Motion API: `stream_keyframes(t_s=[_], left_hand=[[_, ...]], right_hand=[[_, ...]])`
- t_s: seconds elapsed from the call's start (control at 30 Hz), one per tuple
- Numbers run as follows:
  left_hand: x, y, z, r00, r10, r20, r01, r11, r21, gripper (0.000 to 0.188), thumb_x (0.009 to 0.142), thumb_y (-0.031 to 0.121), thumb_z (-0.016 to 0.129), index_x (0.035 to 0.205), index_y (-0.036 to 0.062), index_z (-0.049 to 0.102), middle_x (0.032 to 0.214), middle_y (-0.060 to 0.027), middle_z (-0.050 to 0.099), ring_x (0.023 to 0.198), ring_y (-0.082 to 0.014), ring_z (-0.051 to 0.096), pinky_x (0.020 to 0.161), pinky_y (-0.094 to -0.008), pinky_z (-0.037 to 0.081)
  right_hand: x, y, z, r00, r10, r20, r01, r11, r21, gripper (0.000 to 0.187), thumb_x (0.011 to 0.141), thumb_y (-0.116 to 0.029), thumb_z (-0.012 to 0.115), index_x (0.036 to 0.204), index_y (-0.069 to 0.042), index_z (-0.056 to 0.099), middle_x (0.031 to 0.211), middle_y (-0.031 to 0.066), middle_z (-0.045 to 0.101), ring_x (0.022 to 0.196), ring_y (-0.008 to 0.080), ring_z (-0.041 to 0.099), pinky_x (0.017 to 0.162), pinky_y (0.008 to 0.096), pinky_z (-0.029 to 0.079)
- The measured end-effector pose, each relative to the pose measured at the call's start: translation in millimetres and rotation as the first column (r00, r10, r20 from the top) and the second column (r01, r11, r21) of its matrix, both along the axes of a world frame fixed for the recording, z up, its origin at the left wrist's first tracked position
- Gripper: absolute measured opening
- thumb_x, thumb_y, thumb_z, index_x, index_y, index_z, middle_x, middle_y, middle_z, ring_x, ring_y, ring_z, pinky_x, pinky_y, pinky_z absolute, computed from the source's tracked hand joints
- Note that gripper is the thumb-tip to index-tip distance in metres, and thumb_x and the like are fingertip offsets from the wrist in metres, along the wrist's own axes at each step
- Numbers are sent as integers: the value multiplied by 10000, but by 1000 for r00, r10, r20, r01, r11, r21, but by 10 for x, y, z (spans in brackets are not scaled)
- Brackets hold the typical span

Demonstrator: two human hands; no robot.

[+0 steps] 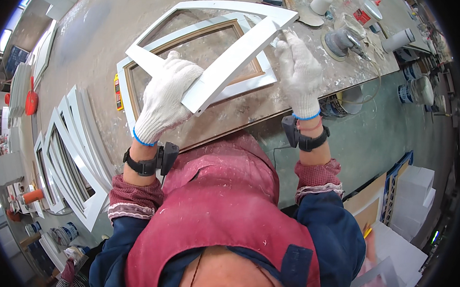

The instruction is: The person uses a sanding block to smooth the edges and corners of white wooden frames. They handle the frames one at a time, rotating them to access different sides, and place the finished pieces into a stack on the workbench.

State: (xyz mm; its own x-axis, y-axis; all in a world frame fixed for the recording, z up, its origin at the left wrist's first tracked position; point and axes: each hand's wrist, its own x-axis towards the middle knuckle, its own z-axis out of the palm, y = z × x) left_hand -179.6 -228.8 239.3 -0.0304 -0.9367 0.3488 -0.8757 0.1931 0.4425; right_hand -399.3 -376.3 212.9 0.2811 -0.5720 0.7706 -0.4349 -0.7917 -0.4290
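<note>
A white rectangular frame (233, 60) is tilted up off the table, seen at an angle. My gloved left hand (171, 86) is closed around its near-left corner. My gloved right hand (299, 69) is at the outer edge of the right rail, near its far end. The right fingers are bent together against that edge, and what lies between them is hidden. Under the raised frame, a second white frame (127, 94) with a brown inner border (260, 68) lies flat on the table.
The dusty worktable (97, 38) holds a yellow-and-red box (119, 92) at left and a sander (338, 42) with bottles at far right. White frames (73, 156) lean stacked at left. A bucket (352, 100) sits below the table's right edge. Another person's arm (370, 247) shows at lower right.
</note>
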Motion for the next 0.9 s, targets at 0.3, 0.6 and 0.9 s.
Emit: stream_keyframes(t_s=[0.3,0.6,0.9], left_hand=[[-28,-13,-47,999,-23,38,26,997,-67,322,646,160,707,952,90,637,955,-87,649,980,-300,602,1049,-433,388],[5,-13,-64,998,-60,4,60,996,-62,400,627,146,715,1006,55,626,996,-138,626,1000,-351,579,1031,-434,397],[-24,66,-75,997,-56,62,57,998,-18,319,680,118,688,985,51,622,960,-137,614,1010,-370,573,1098,-453,348]], right_hand=[[206,704,82,960,204,-192,-228,968,-109,279,806,-129,669,1079,-89,633,730,26,569,564,206,554,513,325,453],[213,1279,159,705,671,-228,-649,741,173,432,736,-90,672,1166,-82,628,752,21,620,612,176,600,558,316,466],[-59,433,66,964,260,47,-249,832,496,290,936,-295,601,1100,-63,660,752,132,657,648,249,650,611,348,512]])
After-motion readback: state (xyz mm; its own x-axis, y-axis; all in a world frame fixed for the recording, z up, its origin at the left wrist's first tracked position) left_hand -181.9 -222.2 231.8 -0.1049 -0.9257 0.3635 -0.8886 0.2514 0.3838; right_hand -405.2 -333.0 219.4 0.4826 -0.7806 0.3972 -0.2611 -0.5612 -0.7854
